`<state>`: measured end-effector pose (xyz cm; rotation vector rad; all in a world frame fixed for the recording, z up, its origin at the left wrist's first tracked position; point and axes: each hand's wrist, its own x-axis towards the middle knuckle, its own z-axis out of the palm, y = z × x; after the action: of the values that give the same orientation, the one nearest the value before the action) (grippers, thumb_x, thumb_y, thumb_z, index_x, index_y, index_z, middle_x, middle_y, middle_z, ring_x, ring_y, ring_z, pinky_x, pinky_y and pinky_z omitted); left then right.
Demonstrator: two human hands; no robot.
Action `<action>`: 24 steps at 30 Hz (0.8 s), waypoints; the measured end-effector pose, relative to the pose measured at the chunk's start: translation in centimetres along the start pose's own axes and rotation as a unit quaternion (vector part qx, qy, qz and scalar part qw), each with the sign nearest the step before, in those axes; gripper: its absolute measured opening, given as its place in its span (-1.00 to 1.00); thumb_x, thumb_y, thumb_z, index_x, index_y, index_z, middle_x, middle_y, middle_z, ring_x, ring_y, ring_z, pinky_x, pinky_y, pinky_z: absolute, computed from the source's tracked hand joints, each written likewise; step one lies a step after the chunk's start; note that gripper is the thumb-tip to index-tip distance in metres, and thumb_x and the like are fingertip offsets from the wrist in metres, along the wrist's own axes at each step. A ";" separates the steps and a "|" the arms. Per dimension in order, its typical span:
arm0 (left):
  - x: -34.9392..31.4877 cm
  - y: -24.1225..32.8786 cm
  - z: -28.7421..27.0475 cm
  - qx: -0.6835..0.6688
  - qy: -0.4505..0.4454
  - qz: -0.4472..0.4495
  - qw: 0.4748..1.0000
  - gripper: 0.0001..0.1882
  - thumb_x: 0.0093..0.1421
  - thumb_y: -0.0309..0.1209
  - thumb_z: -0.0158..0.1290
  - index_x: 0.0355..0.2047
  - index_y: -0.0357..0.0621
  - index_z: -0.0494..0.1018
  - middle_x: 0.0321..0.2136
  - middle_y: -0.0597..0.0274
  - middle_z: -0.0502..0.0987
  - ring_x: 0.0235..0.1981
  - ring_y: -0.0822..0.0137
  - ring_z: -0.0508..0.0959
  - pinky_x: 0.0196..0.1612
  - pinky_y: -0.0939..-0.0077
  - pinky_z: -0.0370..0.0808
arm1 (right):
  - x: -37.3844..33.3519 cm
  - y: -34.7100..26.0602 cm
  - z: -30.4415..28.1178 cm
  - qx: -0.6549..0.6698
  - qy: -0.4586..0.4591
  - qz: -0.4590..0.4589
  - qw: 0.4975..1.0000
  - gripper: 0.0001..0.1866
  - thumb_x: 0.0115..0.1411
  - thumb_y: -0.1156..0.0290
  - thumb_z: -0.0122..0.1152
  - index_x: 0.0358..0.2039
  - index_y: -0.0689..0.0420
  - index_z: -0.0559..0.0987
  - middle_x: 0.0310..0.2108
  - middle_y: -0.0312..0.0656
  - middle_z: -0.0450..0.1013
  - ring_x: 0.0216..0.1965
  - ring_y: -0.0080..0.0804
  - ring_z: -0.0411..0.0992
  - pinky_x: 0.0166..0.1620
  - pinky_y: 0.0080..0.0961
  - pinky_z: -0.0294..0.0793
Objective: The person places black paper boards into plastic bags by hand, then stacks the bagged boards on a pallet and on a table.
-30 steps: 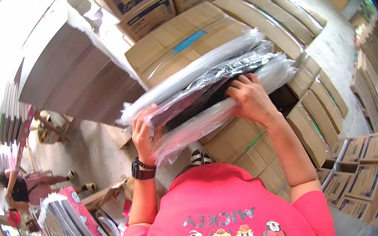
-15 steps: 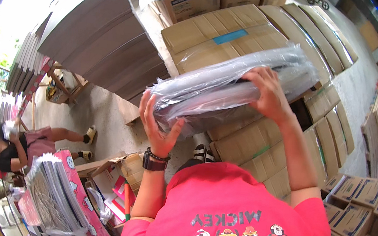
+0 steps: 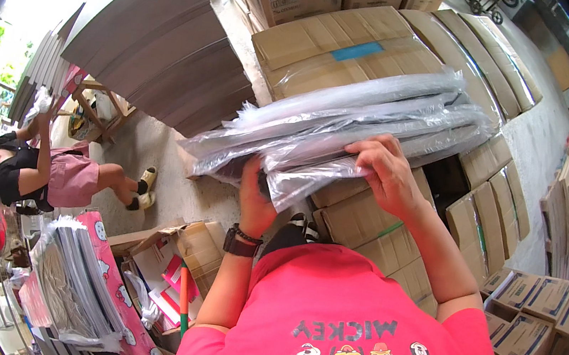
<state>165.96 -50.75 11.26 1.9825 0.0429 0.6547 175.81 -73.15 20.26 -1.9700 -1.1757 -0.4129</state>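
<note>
Packs [image 3: 349, 125] of flat goods in clear plastic sleeves are held up in both hands, above a stack of brown cartons [image 3: 359, 44]. Left hand [image 3: 256, 199] supports the bundle from beneath at its near end, fingers curled up around the lower edge (a dark watch sits on that wrist). Right hand [image 3: 386, 173] lies on the near side of the bundle, fingers bent over the sleeve edges and pressing them together; both hands are closed on the packs.

As a judgement, the work looks to be in mid-course: the bundle is gathered and lifted clear, resting on nothing, so it is not yet set down anywhere. A dark opening [image 3: 446, 177] shows among the cartons just right of the right hand; whether that is an open carton I cannot tell.

Lower left, a pile of similar wrapped packs [image 3: 77, 279] stands on edge beside a pink printed box [image 3: 134, 334]. Another person [image 3: 48, 171] crouches on the concrete floor [image 3: 168, 184] at left, well apart from the bundle.
</note>
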 end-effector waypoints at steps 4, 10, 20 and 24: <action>-0.3 1.1 -0.2 -0.110 0.081 0.019 0.991 -0.39 -0.20 -0.36 0.24 -0.15 -0.23 0.20 -0.07 0.10 0.20 -0.05 0.23 0.27 -0.02 0.39 0.23 | 1.4 -0.5 -0.4 0.067 -0.066 0.085 0.992 -0.90 -0.05 0.52 0.09 -0.50 0.16 0.35 -0.48 -0.21 0.34 -0.33 -0.22 0.28 -0.23 -0.44 0.26; 0.2 3.5 -0.4 0.069 0.106 0.110 0.986 -0.70 -0.21 -0.47 0.18 -0.41 -0.14 0.38 -0.20 0.06 0.28 -0.20 0.19 0.34 -0.17 0.39 0.30 | 2.5 -0.3 -0.5 0.153 -0.088 0.137 0.975 -0.90 -0.03 0.52 0.09 -0.50 0.21 0.36 -0.50 -0.18 0.33 -0.36 -0.20 0.29 -0.25 -0.43 0.27; -0.9 4.2 -2.2 -0.351 -0.098 -0.167 0.916 -0.96 0.05 -0.54 -0.01 -0.52 -0.23 0.39 -0.55 0.37 0.37 -0.52 0.55 0.34 -0.45 0.72 0.25 | 4.1 0.0 -1.4 0.091 -0.211 0.095 0.969 -0.90 -0.05 0.54 0.10 -0.49 0.20 0.39 -0.37 -0.11 0.37 -0.17 -0.17 0.28 -0.11 -0.39 0.23; -0.7 4.1 -1.5 -0.422 -0.107 -0.202 0.877 -0.84 0.05 -0.49 0.02 -0.34 -0.27 0.36 -0.41 0.33 0.43 -0.37 0.54 0.40 -0.29 0.69 0.32 | 4.1 0.6 0.0 0.077 -0.129 0.095 0.984 -0.89 -0.06 0.49 0.14 -0.51 0.17 0.40 -0.45 -0.17 0.35 -0.28 -0.20 0.30 -0.18 -0.41 0.24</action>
<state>163.64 -51.76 14.90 1.1260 0.0268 0.1179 178.48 -70.86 22.52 -2.0189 -1.1256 0.0337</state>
